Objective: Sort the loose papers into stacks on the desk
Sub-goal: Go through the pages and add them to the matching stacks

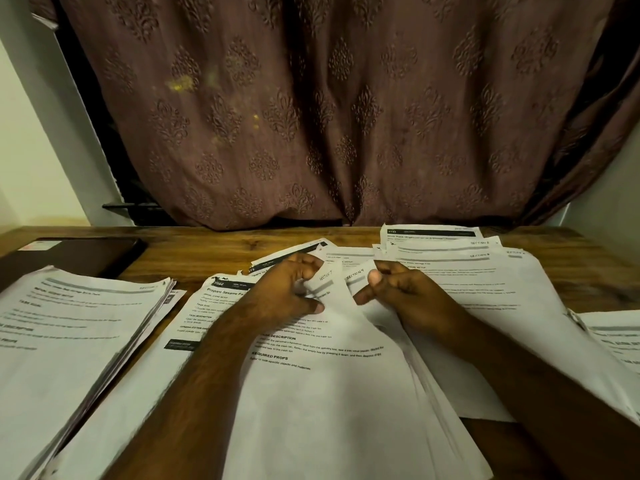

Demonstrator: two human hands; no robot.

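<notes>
Partly hidden, both hands — left hand [291, 289], right hand [398, 296] — pinch overlapping papers [329, 375]

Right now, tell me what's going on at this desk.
A person is sorting printed papers on a wooden desk. The left hand pinches the top corner of a sheet marked Section 7, and the right hand pinches the neighbouring sheet marked Section 4, both lifted from the loose pile in the middle. A thick stack lies at the left, more sheets fan out at the back right, and another pile shows at the right edge.
</notes>
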